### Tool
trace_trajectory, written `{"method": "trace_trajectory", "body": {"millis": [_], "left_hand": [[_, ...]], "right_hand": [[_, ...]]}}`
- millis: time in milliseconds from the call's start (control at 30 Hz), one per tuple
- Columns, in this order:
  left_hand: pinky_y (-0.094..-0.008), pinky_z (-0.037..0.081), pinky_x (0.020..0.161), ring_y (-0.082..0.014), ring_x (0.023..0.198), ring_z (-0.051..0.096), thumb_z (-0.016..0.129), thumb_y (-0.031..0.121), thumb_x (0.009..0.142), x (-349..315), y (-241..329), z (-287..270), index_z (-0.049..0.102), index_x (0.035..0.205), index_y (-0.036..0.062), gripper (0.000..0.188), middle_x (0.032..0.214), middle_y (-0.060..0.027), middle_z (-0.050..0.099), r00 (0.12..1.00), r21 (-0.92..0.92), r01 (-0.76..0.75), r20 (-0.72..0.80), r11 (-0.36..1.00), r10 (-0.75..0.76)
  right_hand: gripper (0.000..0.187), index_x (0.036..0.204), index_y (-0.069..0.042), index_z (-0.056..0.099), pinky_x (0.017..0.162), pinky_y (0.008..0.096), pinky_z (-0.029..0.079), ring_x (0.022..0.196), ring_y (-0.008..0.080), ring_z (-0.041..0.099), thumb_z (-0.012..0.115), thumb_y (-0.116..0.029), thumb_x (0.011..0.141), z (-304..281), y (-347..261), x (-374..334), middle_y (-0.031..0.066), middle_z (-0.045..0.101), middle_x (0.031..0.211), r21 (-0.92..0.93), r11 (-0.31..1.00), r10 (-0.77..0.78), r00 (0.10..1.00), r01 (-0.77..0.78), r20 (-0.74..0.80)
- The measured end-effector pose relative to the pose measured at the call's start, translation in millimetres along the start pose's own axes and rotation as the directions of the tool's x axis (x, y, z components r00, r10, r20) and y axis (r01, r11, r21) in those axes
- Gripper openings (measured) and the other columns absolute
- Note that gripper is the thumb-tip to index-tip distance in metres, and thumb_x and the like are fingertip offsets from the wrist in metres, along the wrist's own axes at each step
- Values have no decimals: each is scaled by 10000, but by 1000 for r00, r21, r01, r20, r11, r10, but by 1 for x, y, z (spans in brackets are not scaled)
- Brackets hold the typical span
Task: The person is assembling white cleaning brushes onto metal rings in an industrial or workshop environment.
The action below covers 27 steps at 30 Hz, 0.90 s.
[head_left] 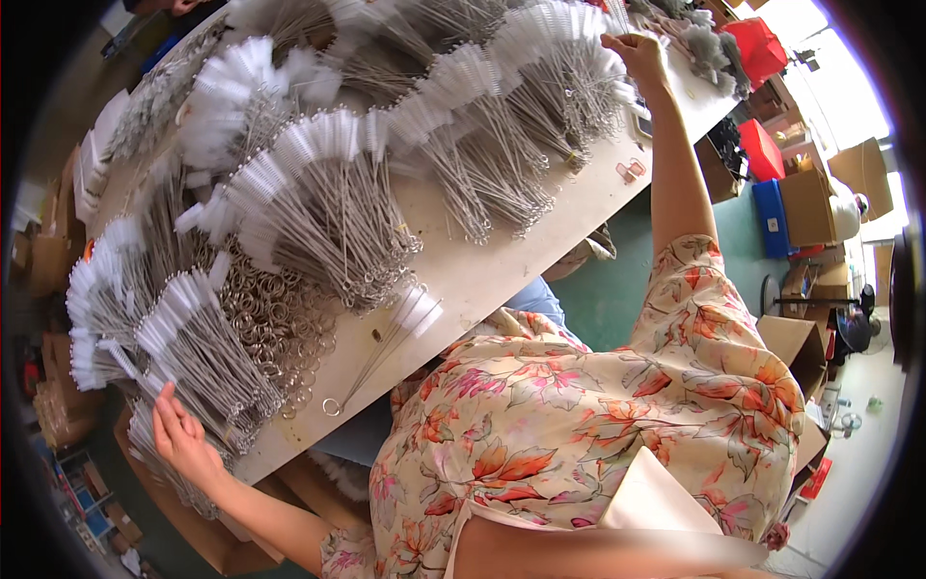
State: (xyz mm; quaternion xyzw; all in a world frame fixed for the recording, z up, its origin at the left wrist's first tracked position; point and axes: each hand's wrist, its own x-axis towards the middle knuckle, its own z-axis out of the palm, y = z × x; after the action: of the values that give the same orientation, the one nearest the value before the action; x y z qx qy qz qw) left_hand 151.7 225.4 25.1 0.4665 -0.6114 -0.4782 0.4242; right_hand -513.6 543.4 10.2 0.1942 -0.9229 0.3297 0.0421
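Observation:
Wire-handled cleaning brushes with white bristle heads and looped ends lie in bundles over the table. At the lower left, my left hand (183,446) has its fingers stretched out beside a brush bundle (198,338), with nothing visible in it. My right hand (639,58) reaches to the table's far right side, fingers pinched at the lower end of a brush (617,13); its wire is hidden. A pile of metal rings (265,314) sits among the bundles. Near the front edge lie a few loose brushes (395,333) and a single ring (331,407).
The pale table (569,232) slants across the view, its front edge close to my body. Grey bristly pieces (709,53) lie at its far right end. Red bins (762,150), a blue crate (772,217) and cardboard boxes (808,207) stand on the right.

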Motion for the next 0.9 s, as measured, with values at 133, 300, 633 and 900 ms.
{"method": "trace_trajectory", "body": {"millis": [133, 300, 633, 900], "left_hand": [[-149, 174, 397, 14, 499, 289, 475, 228, 933, -9, 4, 13, 575, 1053, -26, 298, 736, 39, 432, 999, -126, 21, 48, 992, -15], [-139, 186, 397, 13, 504, 297, 471, 215, 934, -17, 1, 31, 581, 1023, -30, 283, 719, 33, 437, 995, -145, 71, 84, 987, -59], [-156, 207, 408, -16, 527, 312, 470, 179, 926, -29, 15, 90, 603, 946, -42, 258, 697, 10, 462, 979, -278, 65, 203, 958, -8], [-178, 371, 452, -37, 513, 463, 508, -8, 866, -59, 64, 196, 563, 1081, -11, 222, 676, -9, 520, 837, -285, -273, 400, 919, 373]], "right_hand": [[347, 751, -65, 688, 370, 231, 215, 372, 34, 284, 695, -411, 726, 3, 23, -7, -71, 387, 441, 77, 997, 28, 999, -26, -24], [345, 775, -69, 708, 407, 265, 387, 400, 92, 439, 734, -398, 674, 12, 5, -15, 12, 496, 484, -39, 992, 123, 984, -118, 133], [113, 759, -17, 544, 596, 316, 412, 606, 212, 504, 530, -121, 801, -36, -108, -39, 106, 502, 655, -56, 839, -448, 630, 541, -634], [150, 924, -63, 574, 648, 298, 486, 716, 161, 577, 583, -196, 853, 65, -251, -209, 59, 582, 773, 974, 6, -694, 700, -226, 167]]}}
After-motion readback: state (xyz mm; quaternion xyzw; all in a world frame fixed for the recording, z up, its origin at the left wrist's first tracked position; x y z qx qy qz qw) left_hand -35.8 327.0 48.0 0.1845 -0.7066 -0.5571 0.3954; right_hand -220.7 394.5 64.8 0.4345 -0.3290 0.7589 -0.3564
